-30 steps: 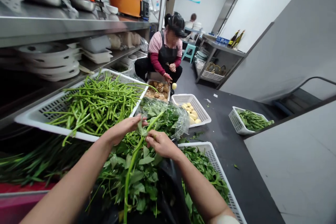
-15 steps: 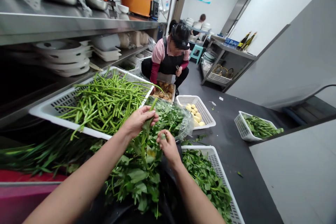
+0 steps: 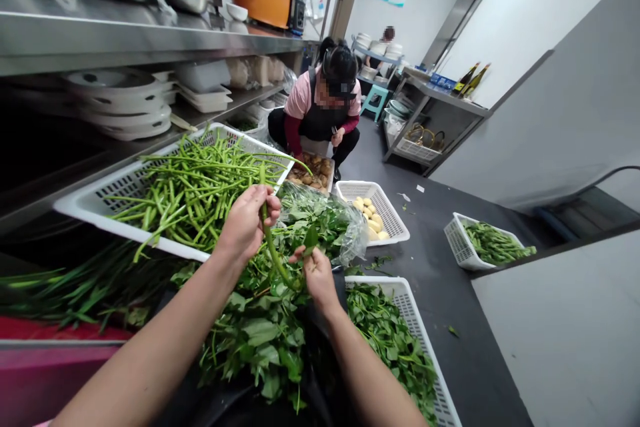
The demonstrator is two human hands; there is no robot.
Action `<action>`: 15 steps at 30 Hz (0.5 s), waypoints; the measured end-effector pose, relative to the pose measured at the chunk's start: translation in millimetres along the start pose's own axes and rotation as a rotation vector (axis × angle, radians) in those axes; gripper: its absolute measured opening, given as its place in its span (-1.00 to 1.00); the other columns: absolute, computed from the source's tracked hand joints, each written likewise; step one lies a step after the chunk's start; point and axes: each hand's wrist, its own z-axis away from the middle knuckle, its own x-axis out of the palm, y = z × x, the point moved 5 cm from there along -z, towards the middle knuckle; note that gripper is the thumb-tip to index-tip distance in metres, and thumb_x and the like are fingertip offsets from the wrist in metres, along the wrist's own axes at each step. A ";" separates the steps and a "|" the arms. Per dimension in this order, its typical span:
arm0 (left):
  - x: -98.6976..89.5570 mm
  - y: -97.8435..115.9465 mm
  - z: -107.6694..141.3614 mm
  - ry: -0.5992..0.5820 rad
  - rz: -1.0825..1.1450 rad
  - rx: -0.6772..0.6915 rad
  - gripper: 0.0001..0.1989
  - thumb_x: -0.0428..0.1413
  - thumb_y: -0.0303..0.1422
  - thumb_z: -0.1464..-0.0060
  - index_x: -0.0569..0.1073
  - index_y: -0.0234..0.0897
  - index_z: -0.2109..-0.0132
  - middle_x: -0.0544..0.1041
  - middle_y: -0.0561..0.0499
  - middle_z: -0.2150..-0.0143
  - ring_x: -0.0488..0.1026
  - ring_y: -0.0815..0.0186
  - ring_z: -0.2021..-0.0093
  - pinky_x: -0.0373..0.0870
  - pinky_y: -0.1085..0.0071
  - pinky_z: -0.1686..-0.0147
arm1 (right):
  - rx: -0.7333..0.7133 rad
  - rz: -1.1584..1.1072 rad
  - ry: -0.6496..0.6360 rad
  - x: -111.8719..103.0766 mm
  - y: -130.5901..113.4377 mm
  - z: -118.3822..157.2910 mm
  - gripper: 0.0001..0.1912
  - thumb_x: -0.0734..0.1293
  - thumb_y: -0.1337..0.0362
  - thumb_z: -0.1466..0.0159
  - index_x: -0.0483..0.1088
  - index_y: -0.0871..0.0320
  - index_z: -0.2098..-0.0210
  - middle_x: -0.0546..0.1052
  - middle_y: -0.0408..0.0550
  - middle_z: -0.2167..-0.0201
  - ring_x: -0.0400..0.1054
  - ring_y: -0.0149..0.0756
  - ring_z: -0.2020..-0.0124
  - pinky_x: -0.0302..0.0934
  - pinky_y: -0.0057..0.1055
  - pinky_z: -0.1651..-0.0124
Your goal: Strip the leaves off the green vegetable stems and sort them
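Note:
My left hand (image 3: pixel 251 215) grips a thick green stem (image 3: pixel 273 255) near its upper end. Lower down on the right, my right hand (image 3: pixel 317 273) pinches a green leaf (image 3: pixel 311 238) beside that stem's leafy end. Beneath both hands lies a heap of leafy greens (image 3: pixel 260 340) on black plastic. To the left, bare green stems (image 3: pixel 200 187) fill a white perforated basket (image 3: pixel 115 225). By my right forearm, another white basket (image 3: pixel 413 310) holds picked leaves (image 3: pixel 390 340). More greens in a clear plastic bag (image 3: pixel 353 233) lie just beyond my hands.
A co-worker (image 3: pixel 325 103) squats ahead by a box of brown potatoes (image 3: pixel 315 173). Peeled potatoes lie in a white basket (image 3: pixel 395 213). A steel counter (image 3: pixel 150 40) runs along the left. A basket of green vegetables (image 3: pixel 460 247) stands at right. Long green leaves (image 3: pixel 75 293) lie at lower left.
My left hand has moved left and slightly up with the stem, which now shows more of its length between my hands. A leaf now shows in my right fingers.

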 end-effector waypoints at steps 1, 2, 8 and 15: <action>1.9 -0.6 0.5 -0.010 0.001 -0.001 -0.86 0.07 -0.37 -0.08 0.30 -0.32 0.39 0.32 0.16 0.63 0.23 0.55 0.68 0.05 0.67 0.70 | -0.040 0.016 -0.037 0.3 -11.9 -3.0 -0.70 0.12 0.15 -0.23 0.39 0.17 0.32 0.46 -0.13 0.49 0.28 -0.37 0.48 0.17 -0.50 0.42; 3.9 -2.2 1.1 -0.014 0.009 -0.007 -0.86 0.07 -0.37 -0.08 0.29 -0.32 0.40 0.31 0.17 0.63 0.22 0.55 0.69 0.04 0.68 0.71 | -0.086 0.042 -0.087 3.8 -23.8 -5.1 -0.71 0.14 0.14 -0.22 0.40 0.16 0.29 0.47 -0.12 0.45 0.28 -0.37 0.46 0.17 -0.49 0.40; 8.4 2.7 1.0 0.011 0.137 0.032 -0.79 -0.02 -0.42 -0.16 0.23 -0.30 0.45 0.09 0.25 0.71 -0.04 0.61 0.78 -0.13 0.67 0.75 | -0.315 0.526 -0.036 39.3 -30.5 13.4 -0.74 0.10 0.29 -0.25 0.38 0.16 0.42 0.46 -0.03 0.47 0.30 -0.29 0.42 0.16 -0.42 0.31; -21.1 49.0 -8.8 0.177 0.160 0.194 -0.69 -0.23 -0.52 -0.26 0.17 -0.29 0.46 0.03 0.23 0.71 -0.09 0.58 0.74 -0.16 0.59 0.70 | -0.397 0.846 -0.087 50.9 32.6 49.4 -0.77 0.13 0.41 -0.19 0.42 0.23 0.33 0.51 0.07 0.40 0.36 -0.20 0.35 0.19 -0.36 0.28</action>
